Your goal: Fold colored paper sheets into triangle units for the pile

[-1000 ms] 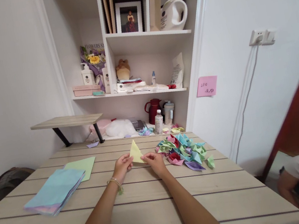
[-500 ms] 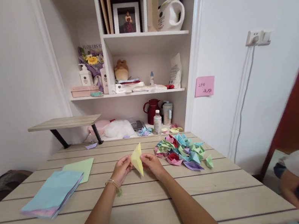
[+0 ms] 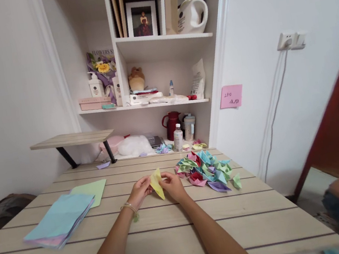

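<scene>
The yellow paper (image 3: pixel 156 184) is between my two hands, above the middle of the table (image 3: pixel 158 246). A second ago it showed a flat triangle with its tip up; half a second ago it stood as a wider, pointed shape, and now it looks narrower and bent, with one end up and the other pointing down toward me. I take that to mean it is part-way through being turned or opened, its shape not yet settled.

My left hand (image 3: pixel 139 192) is nearly closed, thumb and fingers pinching the paper's left edge. My right hand (image 3: pixel 172 186) has its fingers curled in more than before and grips the right edge; I cannot tell which fingertips press behind it.

To the right, the heap of folded papers (image 3: pixel 207 170) lies as it did, a small green piece (image 3: pixel 237 181) just beside it. To the left, the blue-topped stack of sheets (image 3: pixel 59 217) partly covers a green sheet (image 3: pixel 94 190), both untouched.
</scene>
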`<state>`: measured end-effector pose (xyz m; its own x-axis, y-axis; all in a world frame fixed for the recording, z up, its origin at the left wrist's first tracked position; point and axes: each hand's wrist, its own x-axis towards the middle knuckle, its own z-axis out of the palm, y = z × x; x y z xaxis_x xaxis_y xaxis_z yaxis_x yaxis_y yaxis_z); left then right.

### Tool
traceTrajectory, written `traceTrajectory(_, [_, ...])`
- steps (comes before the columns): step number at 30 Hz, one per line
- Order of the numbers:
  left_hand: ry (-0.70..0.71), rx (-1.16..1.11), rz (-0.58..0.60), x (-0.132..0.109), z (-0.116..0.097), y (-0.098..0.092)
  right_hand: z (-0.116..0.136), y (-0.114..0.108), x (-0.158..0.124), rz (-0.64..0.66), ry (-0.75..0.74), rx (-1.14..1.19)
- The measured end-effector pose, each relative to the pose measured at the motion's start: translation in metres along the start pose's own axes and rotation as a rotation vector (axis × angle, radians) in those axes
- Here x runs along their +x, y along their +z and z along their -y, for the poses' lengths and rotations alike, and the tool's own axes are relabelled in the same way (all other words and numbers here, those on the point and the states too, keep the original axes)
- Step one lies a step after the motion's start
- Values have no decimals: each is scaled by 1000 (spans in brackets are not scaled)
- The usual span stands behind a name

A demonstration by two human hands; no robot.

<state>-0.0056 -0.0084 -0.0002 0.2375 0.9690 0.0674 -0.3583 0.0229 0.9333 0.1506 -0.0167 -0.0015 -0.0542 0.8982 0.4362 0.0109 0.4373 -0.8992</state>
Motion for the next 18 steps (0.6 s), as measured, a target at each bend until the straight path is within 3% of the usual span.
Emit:
traceTrajectory(5, [-11,-16,-8,1,0,4,6,-3,-1,-109,-138,-117])
traceTrajectory(8, [-8,19,-15,2,1,2,4,-5,0,-128,-123,-110])
traceTrajectory(15, [110,112,-118,5,3,-11,1,-5,-1,117,78,157])
traceTrajectory(18, [142,142,-138,6,1,-12,2,-5,-2,147,103,165])
